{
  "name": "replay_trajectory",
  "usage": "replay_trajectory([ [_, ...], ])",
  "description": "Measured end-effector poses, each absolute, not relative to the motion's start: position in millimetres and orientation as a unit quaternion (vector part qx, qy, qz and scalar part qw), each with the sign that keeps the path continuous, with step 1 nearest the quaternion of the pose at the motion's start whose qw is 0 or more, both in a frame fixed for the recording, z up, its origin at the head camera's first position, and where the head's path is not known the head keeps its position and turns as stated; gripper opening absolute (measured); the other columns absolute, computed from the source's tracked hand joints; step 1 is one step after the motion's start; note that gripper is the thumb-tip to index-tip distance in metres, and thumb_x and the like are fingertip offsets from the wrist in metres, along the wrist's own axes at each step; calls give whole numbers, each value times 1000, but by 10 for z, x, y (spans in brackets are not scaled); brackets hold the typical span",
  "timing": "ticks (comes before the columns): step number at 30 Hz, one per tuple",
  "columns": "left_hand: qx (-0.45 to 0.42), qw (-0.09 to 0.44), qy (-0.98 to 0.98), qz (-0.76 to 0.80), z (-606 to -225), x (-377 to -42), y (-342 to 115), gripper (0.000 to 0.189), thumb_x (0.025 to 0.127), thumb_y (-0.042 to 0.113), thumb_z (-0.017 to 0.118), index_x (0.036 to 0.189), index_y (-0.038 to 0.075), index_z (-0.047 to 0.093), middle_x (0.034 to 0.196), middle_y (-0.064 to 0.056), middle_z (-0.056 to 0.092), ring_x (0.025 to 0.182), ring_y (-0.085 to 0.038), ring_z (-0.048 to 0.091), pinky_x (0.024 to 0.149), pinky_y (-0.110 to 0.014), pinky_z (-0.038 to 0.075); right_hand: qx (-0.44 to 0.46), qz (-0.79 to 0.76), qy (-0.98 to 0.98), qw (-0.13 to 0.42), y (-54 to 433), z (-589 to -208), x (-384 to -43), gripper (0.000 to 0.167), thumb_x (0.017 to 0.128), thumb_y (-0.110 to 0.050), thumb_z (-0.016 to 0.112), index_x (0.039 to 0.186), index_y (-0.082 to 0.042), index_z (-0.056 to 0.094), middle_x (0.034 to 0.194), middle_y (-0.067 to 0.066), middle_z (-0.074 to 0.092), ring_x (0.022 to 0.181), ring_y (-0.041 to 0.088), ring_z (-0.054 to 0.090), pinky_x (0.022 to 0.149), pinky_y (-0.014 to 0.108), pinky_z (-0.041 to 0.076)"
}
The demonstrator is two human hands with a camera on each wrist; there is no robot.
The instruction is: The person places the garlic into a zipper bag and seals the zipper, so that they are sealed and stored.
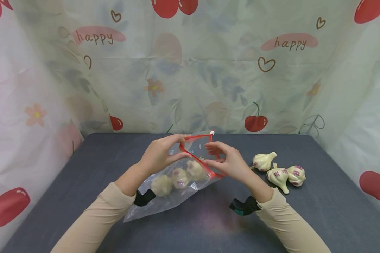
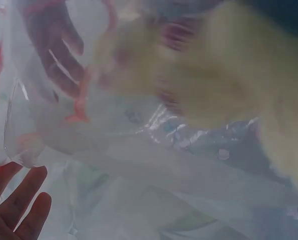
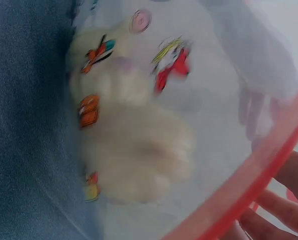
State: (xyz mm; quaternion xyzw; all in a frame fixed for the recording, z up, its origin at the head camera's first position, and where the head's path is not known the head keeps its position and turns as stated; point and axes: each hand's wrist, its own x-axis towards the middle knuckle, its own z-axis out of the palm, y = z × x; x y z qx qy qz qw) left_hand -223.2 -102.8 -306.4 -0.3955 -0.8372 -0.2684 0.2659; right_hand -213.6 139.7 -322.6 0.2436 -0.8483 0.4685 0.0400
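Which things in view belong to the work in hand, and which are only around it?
Work in hand:
clear bag with red-edged mouth
left hand and right hand, at that mouth
three garlic bulbs inside
three loose bulbs, likely, being similar

Only around:
dark table
patterned cloth
black wrist devices

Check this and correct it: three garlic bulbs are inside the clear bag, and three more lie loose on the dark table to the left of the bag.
The side is wrong. In the head view, the three loose bulbs lie to the right of the clear bag, on the dark table. The three bulbs inside are as you say.
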Motion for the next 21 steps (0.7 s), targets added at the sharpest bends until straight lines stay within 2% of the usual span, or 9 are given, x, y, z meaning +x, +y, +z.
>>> replay_trajectory([
  [4,-399,270,-832,-274,-3076,-2237,-1034,30,73,22,79,86,11,54,118,-3,67,85,-14,68,56,-19,37,249,458,-853,33,1406,-3231,-2128,41,81,-12,72,120,-6,58,121,13,62,107,31,62,86,39,53],
  [9,-401,273,-829,-277,-3085,-2242,-1033,31,73,21,79,86,12,53,118,-2,67,84,-14,68,55,-19,36,254,442,-860,35,1450,-3248,-2123,36,82,-14,71,116,-7,62,115,12,65,102,26,65,87,39,52],
  [21,-394,269,-836,-271,-3069,-2233,-1031,30,73,25,78,86,12,54,118,-3,67,85,-14,68,56,-20,37,245,442,-862,40,1619,-3264,-2105,32,83,-21,71,113,-11,64,106,7,69,93,17,65,76,24,53],
])
